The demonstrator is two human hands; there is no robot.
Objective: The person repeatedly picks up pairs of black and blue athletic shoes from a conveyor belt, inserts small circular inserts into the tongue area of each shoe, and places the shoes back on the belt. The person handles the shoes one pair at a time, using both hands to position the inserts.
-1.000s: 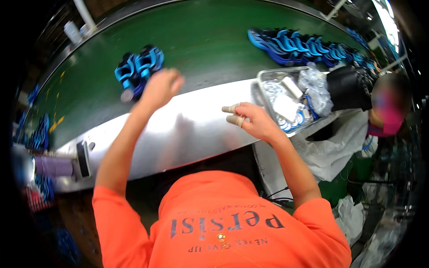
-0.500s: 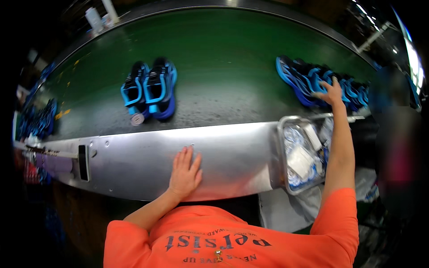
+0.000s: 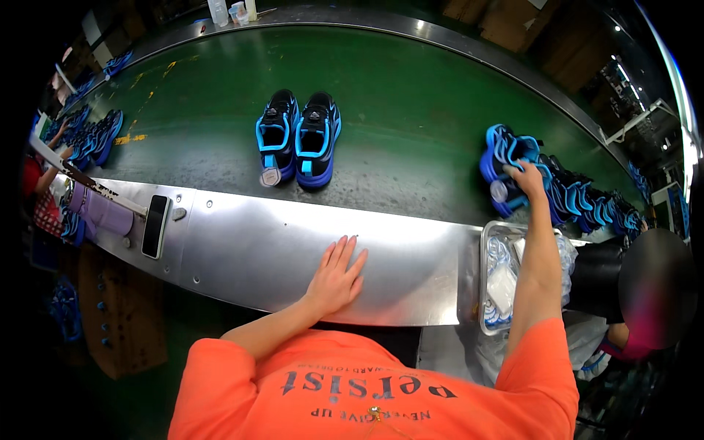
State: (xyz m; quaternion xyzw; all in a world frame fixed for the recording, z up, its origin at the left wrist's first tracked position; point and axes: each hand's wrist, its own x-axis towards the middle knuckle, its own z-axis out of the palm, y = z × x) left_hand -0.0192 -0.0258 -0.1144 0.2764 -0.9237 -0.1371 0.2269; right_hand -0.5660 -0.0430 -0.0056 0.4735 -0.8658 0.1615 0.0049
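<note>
Half a second back the pair of shoes [image 3: 298,139] on the green belt [image 3: 411,95] sat further toward nine o'clock; it now lies at about twelve o'clock from the left hand [image 3: 336,276], well apart from it. The left hand has stayed flat on the steel tabletop [image 3: 264,249], fingers spread and released, gripping nothing. The right hand [image 3: 526,178] was already stretched out toward two o'clock and remains there, fingers curled over the nearest blue shoe [image 3: 504,158] at the front of a row of shoes [image 3: 587,205] — whether it truly grips the shoe or only rests on it, I cannot tell.

Just below the right forearm, at about three o'clock from the left hand, a metal tray [image 3: 485,279] sits at the end of the tabletop. It holds white and clear plastic packets [image 3: 503,282], partly hidden by the arm.

A dark phone [image 3: 155,225] lies on the tabletop at nine o'clock from the left hand, beside a purple cloth [image 3: 99,213]. More blue shoes [image 3: 95,136] crowd the belt's far edge at ten o'clock — another person's hand is near them.
</note>
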